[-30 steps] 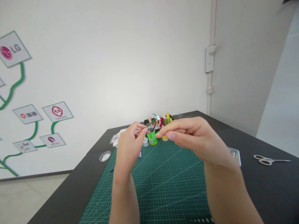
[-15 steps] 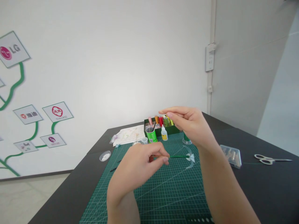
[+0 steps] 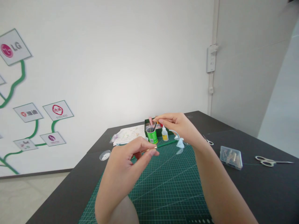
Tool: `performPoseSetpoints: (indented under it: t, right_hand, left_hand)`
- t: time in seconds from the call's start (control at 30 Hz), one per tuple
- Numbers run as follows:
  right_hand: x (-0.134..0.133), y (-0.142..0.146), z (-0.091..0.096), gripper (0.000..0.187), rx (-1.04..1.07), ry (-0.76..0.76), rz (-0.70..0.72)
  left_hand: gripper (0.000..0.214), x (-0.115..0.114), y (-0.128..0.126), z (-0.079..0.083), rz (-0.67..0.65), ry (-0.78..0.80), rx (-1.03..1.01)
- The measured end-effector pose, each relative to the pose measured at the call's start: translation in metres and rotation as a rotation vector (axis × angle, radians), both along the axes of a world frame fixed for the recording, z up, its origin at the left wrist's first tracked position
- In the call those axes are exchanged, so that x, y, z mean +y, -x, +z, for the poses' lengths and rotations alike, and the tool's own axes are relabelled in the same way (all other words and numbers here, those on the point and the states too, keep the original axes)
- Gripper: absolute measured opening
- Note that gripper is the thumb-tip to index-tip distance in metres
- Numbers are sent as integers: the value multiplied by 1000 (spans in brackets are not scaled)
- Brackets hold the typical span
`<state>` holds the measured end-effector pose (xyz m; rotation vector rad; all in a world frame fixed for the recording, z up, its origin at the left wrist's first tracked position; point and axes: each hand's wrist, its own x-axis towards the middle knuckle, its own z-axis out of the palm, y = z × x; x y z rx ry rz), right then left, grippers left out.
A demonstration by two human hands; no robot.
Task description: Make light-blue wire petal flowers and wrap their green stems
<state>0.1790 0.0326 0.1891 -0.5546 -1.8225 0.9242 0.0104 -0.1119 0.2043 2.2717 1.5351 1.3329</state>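
Observation:
My left hand (image 3: pixel 127 166) is closed in a pinch on a thin stem wrapped in green (image 3: pixel 166 144), its bare wire-like end coming out between thumb and finger. At the stem's far end hangs a pale blue artificial flower (image 3: pixel 180 144) with thin curved strands, just below my right hand (image 3: pixel 177 125). The right thumb and fingertips press together, up and left of the flower; whatever they hold, perhaps thread, is too fine to make out. Both hands are above a green gridded cutting mat (image 3: pixel 170 189).
Behind the hands stand a green can (image 3: pixel 152 137) with tools, a glue bottle (image 3: pixel 164 134) and a dark thread box (image 3: pixel 146 122). White paper (image 3: pixel 127 134) and a small round dish (image 3: pixel 105 155) lie left. To the right are a clear plastic case (image 3: pixel 231 158) and scissors (image 3: pixel 268 162); another pair of scissors (image 3: pixel 209 142) lies further back.
The stem has tilted, and its flower has moved left and up, with its petals turned. My right hand has shifted left and slightly down. My left hand has moved a little left.

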Motion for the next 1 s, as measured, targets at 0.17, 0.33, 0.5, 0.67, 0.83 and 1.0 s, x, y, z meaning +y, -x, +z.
performPoseSetpoints:
  t: [0.17,0.33,0.5,0.67,0.83,1.0]
  right_hand:
    - [-2,-2,-1,21,-142,-89,89]
    - [-8,-6,0,23,-126,-103,104]
    - [0,-11,2,24,84,41,117]
    - [23,-8,-3,29,189,2,-420]
    - [13,-2,0,23,115,-204,-602]
    - [-25,5,9,26,130,-57,22]
  left_hand:
    - [12,3,1,0,262,-254,-272]
    - [15,15,5,1,289,-369,-457]
    - [11,19,7,1,192,-416,-551]
    - [13,20,7,0,138,-375,-567]
    - [14,27,5,-1,110,-336,-585]
    - [17,33,0,-3,145,-307,-554]
